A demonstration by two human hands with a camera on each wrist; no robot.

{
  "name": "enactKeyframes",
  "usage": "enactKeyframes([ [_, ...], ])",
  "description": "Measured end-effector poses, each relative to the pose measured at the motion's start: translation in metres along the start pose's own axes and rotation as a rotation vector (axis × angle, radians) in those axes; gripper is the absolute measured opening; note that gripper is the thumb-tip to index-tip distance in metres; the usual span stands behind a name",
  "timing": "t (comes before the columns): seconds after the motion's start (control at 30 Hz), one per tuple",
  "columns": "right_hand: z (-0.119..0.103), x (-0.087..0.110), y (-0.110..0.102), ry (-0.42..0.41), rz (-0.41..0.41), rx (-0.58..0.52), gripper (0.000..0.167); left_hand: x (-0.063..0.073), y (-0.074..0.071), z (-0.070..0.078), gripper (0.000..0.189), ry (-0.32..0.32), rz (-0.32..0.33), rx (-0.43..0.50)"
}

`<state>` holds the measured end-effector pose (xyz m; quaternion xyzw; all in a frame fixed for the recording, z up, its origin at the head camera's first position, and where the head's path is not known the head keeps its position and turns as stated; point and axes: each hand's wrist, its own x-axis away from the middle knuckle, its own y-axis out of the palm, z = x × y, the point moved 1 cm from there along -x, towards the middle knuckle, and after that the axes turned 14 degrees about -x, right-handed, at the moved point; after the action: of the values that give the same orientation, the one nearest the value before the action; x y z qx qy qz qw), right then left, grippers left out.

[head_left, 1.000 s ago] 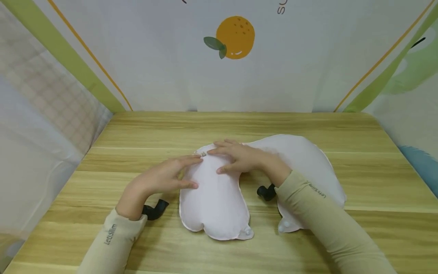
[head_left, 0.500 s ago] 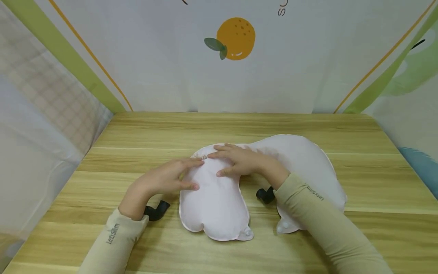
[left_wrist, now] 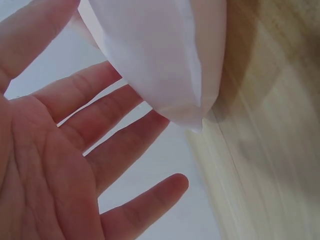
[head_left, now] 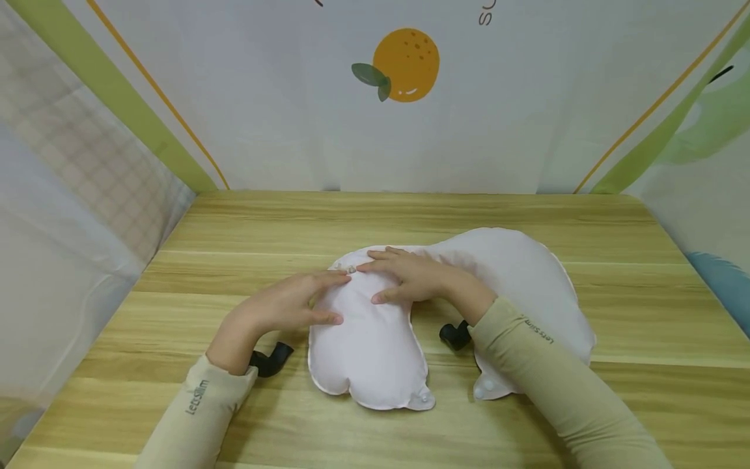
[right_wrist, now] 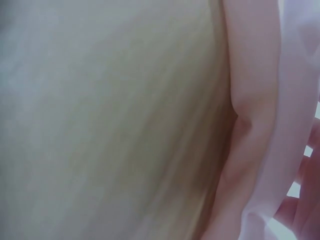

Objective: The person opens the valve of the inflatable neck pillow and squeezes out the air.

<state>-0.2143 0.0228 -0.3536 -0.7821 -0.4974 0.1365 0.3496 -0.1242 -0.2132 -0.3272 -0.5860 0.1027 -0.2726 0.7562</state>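
Pale cushion [head_left: 375, 358] rests on the table [head_left: 281, 221], touched by both hands [head_left: 287, 303] [head_left: 418, 273].

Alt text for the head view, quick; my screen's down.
A person's left hand and right hand, grips relaxed, touch the left half of a curved pale cushion on a wooden table. A white backdrop printed with an orange is behind.

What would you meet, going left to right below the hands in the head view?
Left sleeve, left black elbow-shaped piece, U-shaped neck pillow's left lobe, right black elbow-shaped piece, right sleeve.
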Motion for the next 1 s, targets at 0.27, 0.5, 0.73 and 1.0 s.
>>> enactKeyframes([
  [0.27, 0.001, -0.0011, 0.001, 0.022, -0.003, -0.004, 0.064, -0.0021, 0.0008, -0.0008, 0.064, 0.0, -0.005, -0.013],
  [0.5, 0.0005, -0.0013, 0.0022, 0.034, -0.005, -0.011, 0.065, -0.0013, 0.0009, -0.002, 0.064, 0.007, -0.012, -0.007],
  [0.73, 0.0002, -0.0016, 0.0021, 0.057, -0.011, -0.003, 0.064, -0.0021, 0.001, -0.0027, 0.064, 0.011, -0.019, -0.006],
  [1.0, -0.0002, -0.0008, 0.0028, 0.072, -0.019, -0.008, 0.064, -0.0025, 0.0014, -0.003, 0.065, 0.005, -0.034, 0.007],
])
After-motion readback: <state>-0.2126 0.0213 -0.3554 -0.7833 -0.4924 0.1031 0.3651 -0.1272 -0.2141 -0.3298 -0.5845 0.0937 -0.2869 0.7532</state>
